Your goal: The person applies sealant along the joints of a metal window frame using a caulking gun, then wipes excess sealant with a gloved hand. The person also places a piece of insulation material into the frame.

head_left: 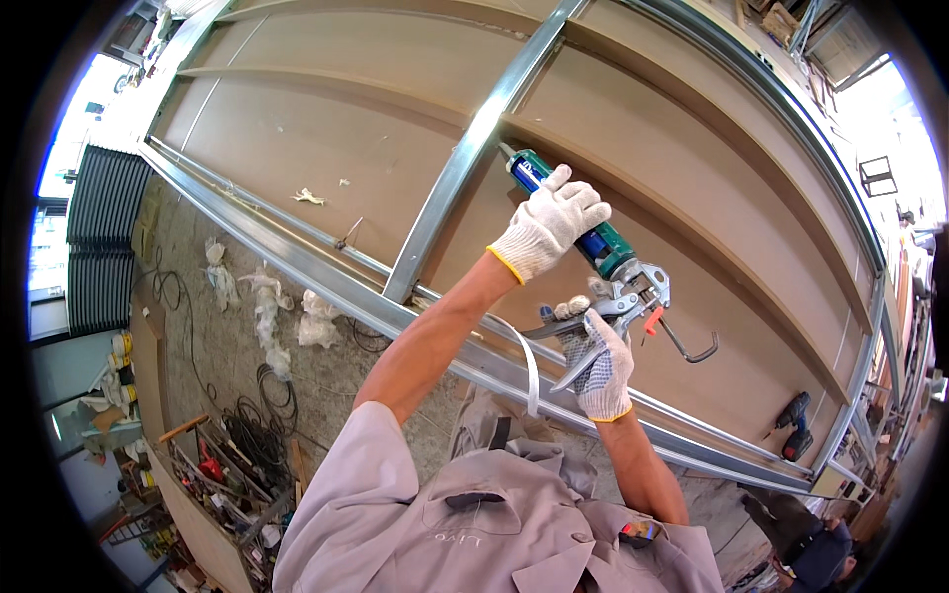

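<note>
One silver metal caulking gun (643,289), loaded w/ a green-and-blue cylindrical cartridge (605,249), is held aslant over a large brown board panel (633,109). L hand (549,225), knit-gloved in white w/ yellow trim, grasps the cartridge round its middle; R hand (603,371), gloved alike but w/ blue-grey dots on the palm side, grips the gun by its handle. The pale tapered nozzle (506,150) points up & left, nr. the corner btwn a shiny metal crossbar (450,193) & a long brown rib (613,176); whether its tip touches either, can't tell. A hooked metal rod (684,348) projects from the gun's rear, beside a small orange-red tab (652,319). A narrow white strip (532,374) hangs across the panel's silver metal edge rail (326,285). Lower R of panel: a dark cordless drill (794,425). On the grey concrete floor (326,371), to L: black cables (262,425) & crumpled clear plastic (269,311). Lower R corner: another person (820,544), dark-clad.
</note>
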Motion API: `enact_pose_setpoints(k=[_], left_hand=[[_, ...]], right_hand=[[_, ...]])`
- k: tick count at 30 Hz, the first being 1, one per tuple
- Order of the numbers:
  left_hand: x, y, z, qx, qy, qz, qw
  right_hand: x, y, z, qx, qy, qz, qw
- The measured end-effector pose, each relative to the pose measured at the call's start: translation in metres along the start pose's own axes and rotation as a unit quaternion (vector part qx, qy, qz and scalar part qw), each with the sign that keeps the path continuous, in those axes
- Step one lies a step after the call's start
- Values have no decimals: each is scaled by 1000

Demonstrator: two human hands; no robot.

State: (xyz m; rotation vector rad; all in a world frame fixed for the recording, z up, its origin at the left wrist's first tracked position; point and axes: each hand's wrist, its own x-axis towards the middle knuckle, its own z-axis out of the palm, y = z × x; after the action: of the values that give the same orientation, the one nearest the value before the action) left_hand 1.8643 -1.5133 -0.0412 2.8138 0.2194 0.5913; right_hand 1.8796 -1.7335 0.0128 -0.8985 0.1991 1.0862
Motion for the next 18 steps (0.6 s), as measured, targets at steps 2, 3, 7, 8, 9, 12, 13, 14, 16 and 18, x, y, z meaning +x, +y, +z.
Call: enact_pose_setpoints(k=[2,3,7,8,9,12,13,14,16,18], left_hand=[[-2,1,3,6,13,1,1000],[0,1,3,8,16,0,1000],[0,8,-3,6,-1,-26,1000],[-4,12,-5,15,1,-24,1000],[-7,18,-8,20,-13,-31,999],[-17,38,-20,29,-55,-47,997],[-23,46,-25,29,-67,-61,995],[-30,53,-27,28,-79,-74,994],[-45,66,-32,35,-77,-89,992],[-61,80,-35,39,-95,-110,989]], right_hand=[[2,2,-1,24,-28,-1,999],[4,1,-1,38,-55,-1,998],[-1,-11,4,43,-60,21,997],[-5,-16,4,49,-62,32,996],[-11,-21,5,34,-51,33,998],[-28,-32,-4,-8,-40,56,998],[-36,-34,-5,-6,-28,75,997],[-42,-36,-8,-15,-29,86,996],[-54,-39,-12,-31,-32,108,993],[-70,-40,-13,-45,-12,135,990]])
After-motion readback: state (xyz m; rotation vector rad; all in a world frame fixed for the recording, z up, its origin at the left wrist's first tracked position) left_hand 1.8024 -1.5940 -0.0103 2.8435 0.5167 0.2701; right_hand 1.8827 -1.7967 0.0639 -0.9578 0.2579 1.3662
